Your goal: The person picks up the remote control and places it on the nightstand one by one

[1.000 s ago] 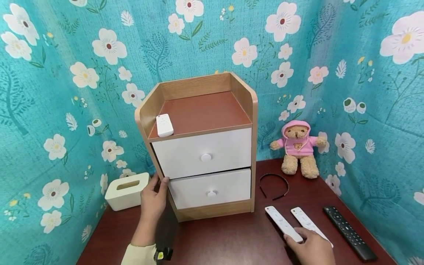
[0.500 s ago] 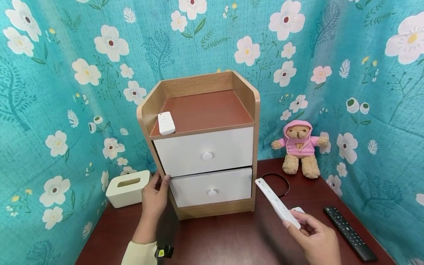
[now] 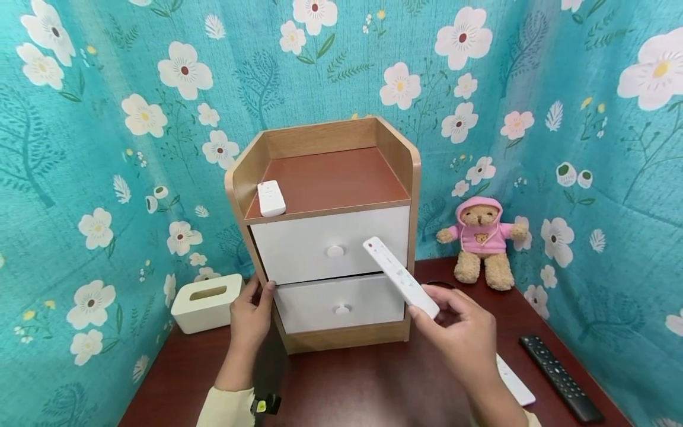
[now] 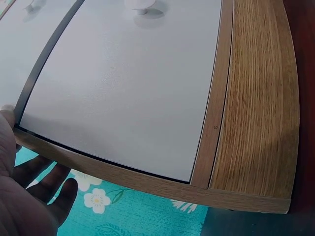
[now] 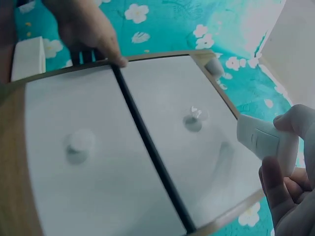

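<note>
The right hand (image 5: 298,191) pinches a white remote control (image 5: 263,140); the left hand (image 5: 88,29) touches the two-drawer cabinet's (image 5: 15,142) edge.

Before you, white and wood grain against teal flowered cloth (image 3: 347,95)
The long remote (image 3: 402,279) in your right hand (image 3: 461,332) is white with a red mark, like the short remote (image 3: 272,200) on the cabinet (image 3: 349,339); your left sleeve (image 3: 226,408) is pale yellow. You face a light-brown wood-grained frame, a red-brown top (image 3: 331,178) and white drawers (image 3: 299,261) with white knobs (image 3: 335,251). White blossoms with dark-red or yellow centres pattern the cloth. Around you: tan bear (image 3: 468,267), pink hoodie (image 3: 482,238), cream box (image 3: 205,314), black remote (image 3: 560,376), dark red-brown table (image 3: 363,385).
</note>
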Tool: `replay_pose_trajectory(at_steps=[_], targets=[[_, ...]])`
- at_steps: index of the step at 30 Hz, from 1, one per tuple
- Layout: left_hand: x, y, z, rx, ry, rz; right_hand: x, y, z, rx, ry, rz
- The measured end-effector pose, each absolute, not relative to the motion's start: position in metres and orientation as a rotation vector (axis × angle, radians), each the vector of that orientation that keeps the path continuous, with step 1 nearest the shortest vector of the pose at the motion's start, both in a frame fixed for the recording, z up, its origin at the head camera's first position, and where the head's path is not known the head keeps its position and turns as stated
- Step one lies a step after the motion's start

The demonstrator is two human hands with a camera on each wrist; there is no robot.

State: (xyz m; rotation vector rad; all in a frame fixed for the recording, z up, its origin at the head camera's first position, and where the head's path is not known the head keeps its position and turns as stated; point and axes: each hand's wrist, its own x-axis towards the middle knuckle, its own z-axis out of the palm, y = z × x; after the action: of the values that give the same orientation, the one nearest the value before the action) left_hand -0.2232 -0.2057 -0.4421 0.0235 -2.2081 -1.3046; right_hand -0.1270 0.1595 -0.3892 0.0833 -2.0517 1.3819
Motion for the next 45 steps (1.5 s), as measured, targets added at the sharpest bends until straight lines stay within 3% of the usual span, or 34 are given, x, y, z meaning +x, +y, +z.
replay_pose_trajectory(at_steps=[10, 25, 45], targets=[[-0.223, -0.209, -0.445, 0.050, -2.237, -1.316, -0.165, 0.129, -0.352, 0.311, -1.962, 1.435], [-0.224, -0.208, -0.442, 0.038, -2.234, -1.297, -0.172, 0.094, -0.297, 0.556, -1.718, 1.379], [-0.224, -0.206, -0.444, 0.033, -2.223, -1.302, -0.228, 0.024, -0.257, 0.417, -1.864, 0.819]])
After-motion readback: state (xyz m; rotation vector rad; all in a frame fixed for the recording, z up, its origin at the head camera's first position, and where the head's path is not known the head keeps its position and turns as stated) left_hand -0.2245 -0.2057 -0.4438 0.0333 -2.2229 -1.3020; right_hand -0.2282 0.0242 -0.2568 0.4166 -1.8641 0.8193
